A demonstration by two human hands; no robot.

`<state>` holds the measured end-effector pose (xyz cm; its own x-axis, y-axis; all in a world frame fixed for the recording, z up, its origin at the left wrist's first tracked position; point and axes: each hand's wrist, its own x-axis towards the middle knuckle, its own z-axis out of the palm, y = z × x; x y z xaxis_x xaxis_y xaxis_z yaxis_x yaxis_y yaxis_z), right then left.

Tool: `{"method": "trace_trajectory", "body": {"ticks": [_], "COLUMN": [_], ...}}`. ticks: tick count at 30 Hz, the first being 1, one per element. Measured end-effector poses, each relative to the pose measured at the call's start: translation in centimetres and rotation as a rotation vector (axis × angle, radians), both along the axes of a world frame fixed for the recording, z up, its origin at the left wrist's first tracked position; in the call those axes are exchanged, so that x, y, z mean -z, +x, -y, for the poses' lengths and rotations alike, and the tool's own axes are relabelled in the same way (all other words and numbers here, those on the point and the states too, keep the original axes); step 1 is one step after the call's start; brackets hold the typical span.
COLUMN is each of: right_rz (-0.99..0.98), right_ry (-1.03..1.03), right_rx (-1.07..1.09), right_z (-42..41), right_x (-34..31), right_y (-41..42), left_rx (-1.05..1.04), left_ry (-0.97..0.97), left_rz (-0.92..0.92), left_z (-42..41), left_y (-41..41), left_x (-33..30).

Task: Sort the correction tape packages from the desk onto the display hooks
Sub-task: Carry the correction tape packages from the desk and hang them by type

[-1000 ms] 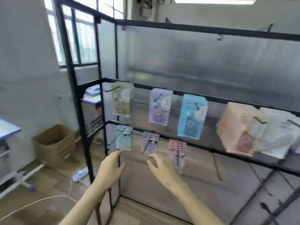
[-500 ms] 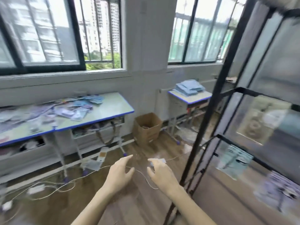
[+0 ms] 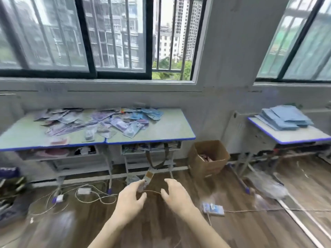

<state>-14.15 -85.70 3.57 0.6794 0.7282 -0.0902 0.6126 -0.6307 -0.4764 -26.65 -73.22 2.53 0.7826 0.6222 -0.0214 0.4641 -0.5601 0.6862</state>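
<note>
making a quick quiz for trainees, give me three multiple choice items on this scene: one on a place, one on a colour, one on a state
1. Where does the open brown cardboard box stand?
A. on the floor right of the desk
B. on the desk
C. on the windowsill

2. What colour edges the pale green desk bearing the scattered correction tape packages?
A. red
B. blue
C. yellow

3. How are the left hand and right hand?
A. both gripping packages
B. one pressing the desk
C. both open, holding nothing

Answers: 1 A, it sits on the wooden floor beside the desk; 2 B, a blue strip runs along the front; 3 C, fingers relaxed, no package held.
</note>
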Motion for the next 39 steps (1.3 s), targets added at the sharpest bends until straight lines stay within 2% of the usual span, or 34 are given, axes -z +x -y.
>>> {"method": "trace_trajectory", "body": {"ticks": [5,17,26,31,39], "right_rz": [-0.022,-0.024,0.031,-0.006,-0.027], "right_ry": [-0.004,0.012,-0.065,-0.097,-0.146], "right_rx": [-0.047,-0.246,-0.363,-0.433,-0.496], "right_z": [-4.4,-14.1,-28.4,-38.6,-50.0], "right_x": [0.0,-0.5,0.3,1.1,2.2], "right_y": [5.3,10.0,13.1,13.2,12.3], "left_rx": [-0.101,-0.24,-0.379,-0.465,-0.512], "left_ry": [-0.012,-0.03,-0.041,-0.124,-0.106], "left_rz": [0.02,0.034,0.012,0.007,-0.075], "left_z": [-2.3,-9.4,-22.4,-31.1,-41.7], "left_y": [3.1,7.3,9.4,8.8,7.1], "left_x": [0.3,-0.3,0.4,1.6,1.8]}}
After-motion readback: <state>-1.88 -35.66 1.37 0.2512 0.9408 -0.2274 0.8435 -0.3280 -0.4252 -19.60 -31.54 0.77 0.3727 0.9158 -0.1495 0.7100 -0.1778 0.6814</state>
